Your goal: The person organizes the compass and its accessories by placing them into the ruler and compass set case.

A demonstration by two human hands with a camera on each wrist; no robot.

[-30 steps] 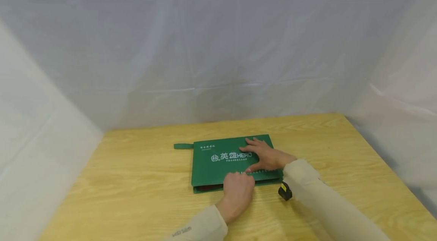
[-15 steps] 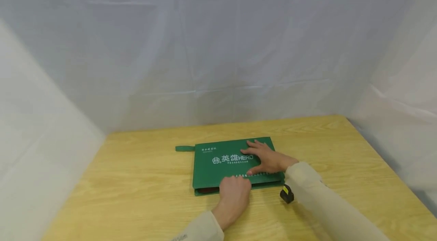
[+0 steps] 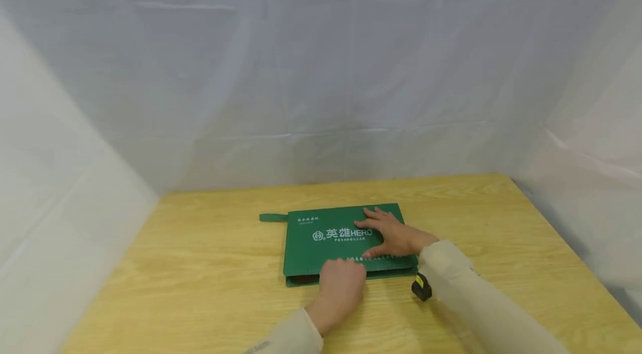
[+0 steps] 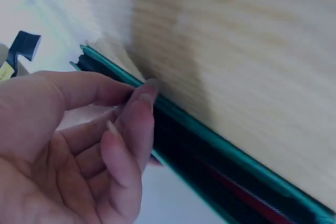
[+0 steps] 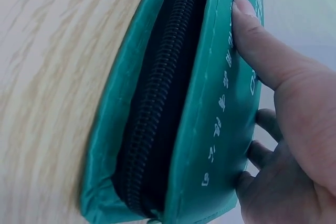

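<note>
A green zip case (image 3: 321, 253) with white "HERO" lettering lies flat on the table, its zipped side facing me. My left hand (image 3: 342, 286) is at that front edge, thumb and fingers pinching at the zip; the zip pull itself is hidden between them. Left of this hand, the left wrist view shows a dark gap with a red strip (image 4: 247, 198) inside. Toward the right end, the black zip teeth (image 5: 157, 85) are meshed. My right hand (image 3: 393, 232) rests spread on the right part of the cover, holding it steady with straight fingers.
A green strap (image 3: 273, 217) sticks out from the case's back left corner. Under the right cuff sits a small black device (image 3: 421, 287) with a yellow label. The wooden table (image 3: 200, 265) is bounded by white sheeting (image 3: 321, 92) behind and at both sides.
My left hand has slid a little to the left along the case's front edge. The right hand stays on the cover. The whole scene has shifted slightly with the head.
</note>
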